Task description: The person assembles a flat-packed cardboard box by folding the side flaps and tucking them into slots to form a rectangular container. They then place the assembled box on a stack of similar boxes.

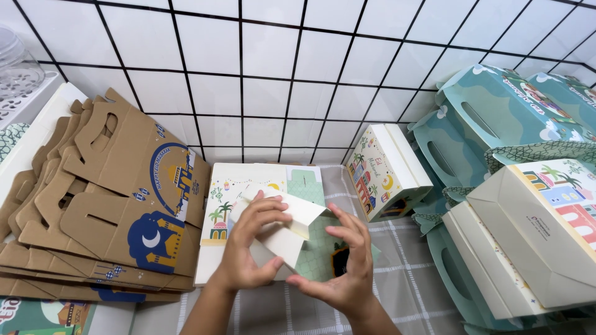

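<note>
Head view: at 6 o'clock of the frame both hands work a flat printed carton blank (292, 232) on the desk (410, 279), and the step in hand appears to be folding its cream flap up along a crease; the next move likely calls for pressing that crease firm while the base panel stays pinned. The left hand (251, 248) is curled closed on the flap, fingers over its top edge and thumb beneath, while the right hand (344, 267) is half open, fingertips touching the green panel, gripping nothing. A stack of brown flat blanks (105, 198) lies at 9 o'clock, a made-up white box (388, 170) at 1 o'clock, teal boxes (496, 111) at 2 o'clock.
</note>
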